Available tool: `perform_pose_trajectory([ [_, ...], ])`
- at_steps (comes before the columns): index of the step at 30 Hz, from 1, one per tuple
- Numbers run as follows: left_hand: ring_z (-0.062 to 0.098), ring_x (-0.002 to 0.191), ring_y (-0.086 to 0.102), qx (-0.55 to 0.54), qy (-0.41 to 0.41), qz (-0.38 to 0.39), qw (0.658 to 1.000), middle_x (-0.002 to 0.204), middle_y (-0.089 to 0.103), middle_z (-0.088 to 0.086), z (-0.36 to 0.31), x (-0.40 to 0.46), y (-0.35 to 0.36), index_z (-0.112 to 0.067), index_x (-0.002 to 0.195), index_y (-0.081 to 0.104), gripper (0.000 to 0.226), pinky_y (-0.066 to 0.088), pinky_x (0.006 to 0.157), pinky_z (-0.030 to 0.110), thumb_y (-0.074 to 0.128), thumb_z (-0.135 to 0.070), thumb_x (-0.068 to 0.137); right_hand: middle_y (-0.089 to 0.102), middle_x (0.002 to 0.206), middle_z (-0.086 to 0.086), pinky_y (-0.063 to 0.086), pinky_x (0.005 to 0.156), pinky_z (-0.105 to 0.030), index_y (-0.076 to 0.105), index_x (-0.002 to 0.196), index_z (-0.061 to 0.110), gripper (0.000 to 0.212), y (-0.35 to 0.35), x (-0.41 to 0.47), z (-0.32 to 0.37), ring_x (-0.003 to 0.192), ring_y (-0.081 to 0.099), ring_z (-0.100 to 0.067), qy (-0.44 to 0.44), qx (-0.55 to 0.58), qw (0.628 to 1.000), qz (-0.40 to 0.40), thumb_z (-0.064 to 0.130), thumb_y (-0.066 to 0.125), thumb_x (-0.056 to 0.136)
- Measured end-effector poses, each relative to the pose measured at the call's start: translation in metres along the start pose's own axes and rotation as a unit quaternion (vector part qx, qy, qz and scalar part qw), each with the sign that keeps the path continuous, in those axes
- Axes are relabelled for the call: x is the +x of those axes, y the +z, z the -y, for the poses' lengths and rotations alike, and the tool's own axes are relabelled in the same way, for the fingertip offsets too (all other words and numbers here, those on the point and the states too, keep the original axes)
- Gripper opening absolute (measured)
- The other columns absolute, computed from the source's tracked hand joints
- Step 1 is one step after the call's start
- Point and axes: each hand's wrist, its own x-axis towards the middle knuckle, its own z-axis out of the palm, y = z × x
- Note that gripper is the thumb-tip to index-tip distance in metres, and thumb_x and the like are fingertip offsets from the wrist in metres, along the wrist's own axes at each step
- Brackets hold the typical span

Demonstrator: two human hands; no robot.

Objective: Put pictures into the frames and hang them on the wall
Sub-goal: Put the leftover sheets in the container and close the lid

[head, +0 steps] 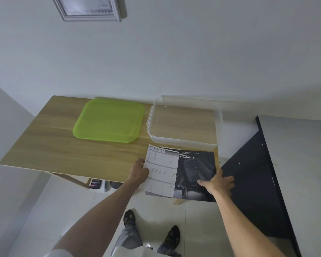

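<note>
1. Head view: at 6 o'clock, the left hand (139, 170) pinches the white sheet (161, 169), and the right hand (218, 182) presses spread fingers on the dark picture (196, 173), likely to keep it steady.
2. At 12 o'clock, past the green lid (109, 121) and clear box (183, 123), one frame (89, 10) hangs on the wall.

A green lid (109, 121) is laid flat on the wooden table (50, 145), beyond the left hand. A clear plastic container (183, 121) is placed beyond the right hand, just beside the lid. A dark panel (256, 175) is seen to the right of the right hand.
</note>
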Motion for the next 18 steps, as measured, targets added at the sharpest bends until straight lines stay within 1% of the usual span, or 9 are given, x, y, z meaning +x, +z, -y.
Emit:
perform_pose_trajectory([
  [2, 0.031, 0.088, 0.068, -0.040, -0.009, 0.012, 0.999, 0.100, 0.069, 0.010, 0.006, 0.000, -0.004, -0.016, 0.115, 0.058, 0.044, 0.059, 0.079, 0.048, 0.051, -0.002, 0.074, 0.018, 0.147, -0.022, 0.043, 0.104, -0.058, 0.017, 0.152, 0.031, 0.107, 0.001, -0.003, -0.006, 0.134, 0.032, -0.043, 0.005, 0.006, 1.000, 0.010, 0.052, 0.083, 0.071],
  [4, 0.031, 0.087, 0.068, -0.074, -0.018, 0.020, 0.997, 0.100, 0.070, 0.013, 0.009, -0.005, -0.008, -0.014, 0.113, 0.060, 0.042, 0.059, 0.076, 0.043, 0.053, 0.005, 0.077, 0.020, 0.146, -0.022, 0.046, 0.102, -0.056, 0.015, 0.153, 0.032, 0.106, 0.003, -0.006, -0.012, 0.132, 0.035, -0.043, -0.002, 0.012, 1.000, 0.017, 0.055, 0.081, 0.073],
  [7, 0.024, 0.080, 0.068, -0.115, -0.035, 0.025, 0.992, 0.091, 0.070, 0.007, 0.014, -0.014, -0.010, -0.013, 0.114, 0.062, 0.041, 0.056, 0.068, 0.032, 0.056, 0.010, 0.080, 0.028, 0.139, -0.020, 0.049, 0.095, -0.050, 0.024, 0.151, 0.029, 0.100, 0.003, -0.013, -0.018, 0.125, 0.043, -0.041, -0.023, 0.011, 1.000, 0.005, 0.056, 0.080, 0.073],
  [9, 0.024, 0.079, 0.069, -0.141, -0.043, 0.022, 0.989, 0.088, 0.071, 0.005, 0.021, -0.016, -0.010, -0.010, 0.116, 0.063, 0.042, 0.057, 0.069, 0.032, 0.059, 0.011, 0.080, 0.031, 0.137, -0.019, 0.050, 0.093, -0.050, 0.031, 0.149, 0.027, 0.094, 0.003, -0.019, -0.020, 0.122, 0.045, -0.041, -0.029, 0.019, 0.999, 0.000, 0.056, 0.080, 0.073],
  [12, 0.027, 0.085, 0.069, -0.171, -0.063, 0.029, 0.983, 0.093, 0.072, 0.008, 0.030, -0.023, -0.010, -0.010, 0.119, 0.064, 0.046, 0.058, 0.072, 0.035, 0.062, 0.013, 0.079, 0.034, 0.135, -0.018, 0.050, 0.089, -0.047, 0.039, 0.145, 0.027, 0.086, 0.002, -0.029, -0.027, 0.118, 0.048, -0.041, -0.020, 0.047, 0.999, 0.002, 0.054, 0.080, 0.074],
  [14, 0.028, 0.088, 0.069, -0.193, -0.076, 0.033, 0.978, 0.096, 0.071, 0.009, 0.036, -0.031, -0.011, -0.011, 0.120, 0.063, 0.048, 0.056, 0.072, 0.033, 0.062, 0.014, 0.079, 0.040, 0.136, -0.017, 0.049, 0.086, -0.042, 0.040, 0.145, 0.023, 0.080, 0.004, -0.037, -0.032, 0.114, 0.053, -0.039, -0.022, 0.095, 0.995, 0.014, 0.047, 0.079, 0.079],
  [15, 0.028, 0.090, 0.069, -0.203, -0.080, 0.038, 0.975, 0.098, 0.071, 0.010, 0.040, -0.033, -0.011, -0.010, 0.120, 0.063, 0.049, 0.056, 0.073, 0.033, 0.063, 0.015, 0.078, 0.046, 0.136, -0.016, 0.049, 0.088, -0.040, 0.041, 0.144, 0.020, 0.076, 0.005, -0.040, -0.034, 0.114, 0.055, -0.037, -0.028, 0.129, 0.991, 0.023, 0.040, 0.078, 0.081],
  [17, 0.029, 0.091, 0.070, -0.225, -0.091, 0.048, 0.969, 0.100, 0.073, 0.010, 0.050, -0.037, -0.014, -0.008, 0.121, 0.063, 0.050, 0.058, 0.076, 0.037, 0.065, 0.014, 0.077, 0.056, 0.133, -0.011, 0.049, 0.091, -0.039, 0.044, 0.140, 0.014, 0.068, 0.009, -0.046, -0.040, 0.115, 0.058, -0.032, -0.031, 0.206, 0.977, 0.036, 0.028, 0.079, 0.083],
  [18, 0.030, 0.091, 0.070, -0.233, -0.099, 0.052, 0.966, 0.101, 0.073, 0.010, 0.056, -0.039, -0.016, -0.009, 0.122, 0.064, 0.052, 0.059, 0.079, 0.041, 0.066, 0.013, 0.076, 0.060, 0.128, -0.009, 0.050, 0.089, -0.038, 0.048, 0.134, 0.013, 0.062, 0.010, -0.049, -0.042, 0.111, 0.060, -0.029, -0.026, 0.246, 0.968, 0.042, 0.023, 0.079, 0.082],
])
